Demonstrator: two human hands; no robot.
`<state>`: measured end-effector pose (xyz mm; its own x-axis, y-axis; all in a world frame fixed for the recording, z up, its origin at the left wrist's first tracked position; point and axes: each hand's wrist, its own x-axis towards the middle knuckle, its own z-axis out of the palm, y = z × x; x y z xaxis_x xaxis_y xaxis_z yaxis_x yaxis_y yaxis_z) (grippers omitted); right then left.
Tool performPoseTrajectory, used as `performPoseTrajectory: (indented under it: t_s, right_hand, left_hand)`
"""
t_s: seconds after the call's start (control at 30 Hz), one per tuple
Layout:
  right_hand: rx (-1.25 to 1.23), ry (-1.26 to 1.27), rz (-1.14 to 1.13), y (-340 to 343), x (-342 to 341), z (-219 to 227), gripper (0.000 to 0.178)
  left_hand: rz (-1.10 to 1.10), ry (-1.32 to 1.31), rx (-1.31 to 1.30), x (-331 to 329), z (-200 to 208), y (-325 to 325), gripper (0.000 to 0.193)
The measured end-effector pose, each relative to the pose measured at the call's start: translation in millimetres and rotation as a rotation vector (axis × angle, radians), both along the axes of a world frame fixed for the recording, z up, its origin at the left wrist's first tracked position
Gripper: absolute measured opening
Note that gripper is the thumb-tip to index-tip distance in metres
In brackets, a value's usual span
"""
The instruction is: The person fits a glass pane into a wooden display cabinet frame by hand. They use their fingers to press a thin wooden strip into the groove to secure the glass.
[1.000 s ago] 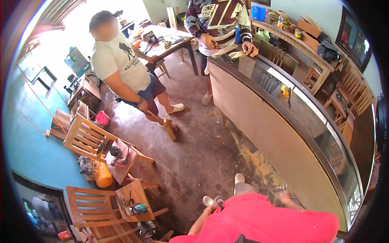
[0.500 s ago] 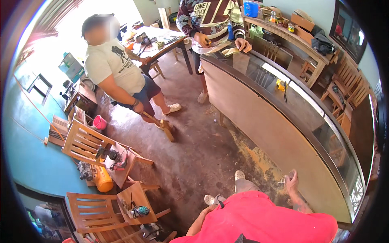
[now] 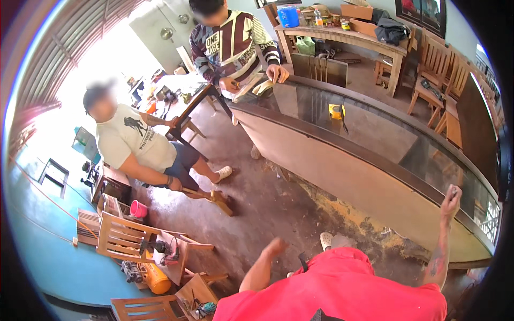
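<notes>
My right hand (image 3: pixel 452 199) is raised at the near right end of a long glass-topped cabinet (image 3: pixel 342 166), beside its dark top edge. Its fingers are curled together; something small may be in them, but I cannot make it out. My left hand (image 3: pixel 276 247) hangs over the floor, away from the cabinet. Motion smears its fingers, and no held object shows. A yellow tape measure (image 3: pixel 336 111) rests on the glass, with a dark strap trailing from it. At the far end, a person in a patterned sweater (image 3: pixel 235 48) has both hands near a pale cloth (image 3: pixel 262 88).
A person in a white T-shirt (image 3: pixel 140 138) stands left, gripping a wooden piece (image 3: pixel 218 200). Wooden chairs (image 3: pixel 126 238), an orange compressor tank (image 3: pixel 157 279) and a pink bucket (image 3: pixel 138 209) line the left. Behind the cabinet is a loaded workbench (image 3: pixel 342 36). Sawdust (image 3: pixel 342 211) lies along its base.
My right hand has risen from beside the cabinet's panel to its top edge. My left hand has lifted away from my side. The view has shifted, moving the cabinet left in the picture.
</notes>
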<state>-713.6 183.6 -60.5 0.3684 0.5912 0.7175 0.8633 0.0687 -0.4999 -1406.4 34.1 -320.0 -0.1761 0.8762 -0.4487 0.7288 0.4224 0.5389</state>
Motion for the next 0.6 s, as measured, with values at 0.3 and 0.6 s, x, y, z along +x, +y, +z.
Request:
performPoseTrajectory:
  t_s: [0.3,0.6]
  right_hand:
    - [0.004,0.19,-0.254,11.1,47.6,-21.3,0.041]
    - [-0.157,0.161,-0.209,16.6,33.7,-7.5,0.038]
  left_hand:
    - [0.006,-0.425,0.928,140.2,288.1,310.1,0.032]
    - [0.341,-0.391,1.024,152.1,283.7,415.4,0.049]
